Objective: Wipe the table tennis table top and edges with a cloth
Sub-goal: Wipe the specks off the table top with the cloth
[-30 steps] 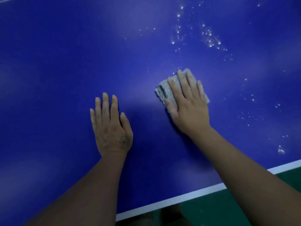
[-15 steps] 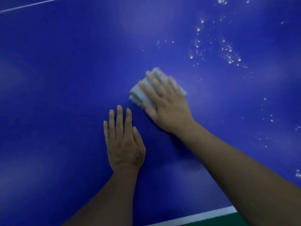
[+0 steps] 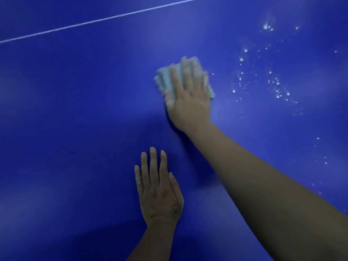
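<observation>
Right hand [image 3: 190, 98] flat, fingers straight, pressing grey cloth [image 3: 165, 80] onto blue table top [image 3: 75, 110], left hand [image 3: 160, 193] open, palm down on table nearer the person, white droplets [image 3: 273, 81] right of cloth, thin white line [image 3: 94, 20] far side.

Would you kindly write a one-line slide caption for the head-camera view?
Right hand presses a grey cloth on the blue table top beside scattered droplets; left hand rests flat nearby.

counter [image 3: 75, 129] blue, glossy | cloth [image 3: 163, 80] flat on it | white line [image 3: 113, 17] well beyond cloth, slanting | pale droplets [image 3: 278, 89] scattered right of cloth, nearest just beside it
</observation>
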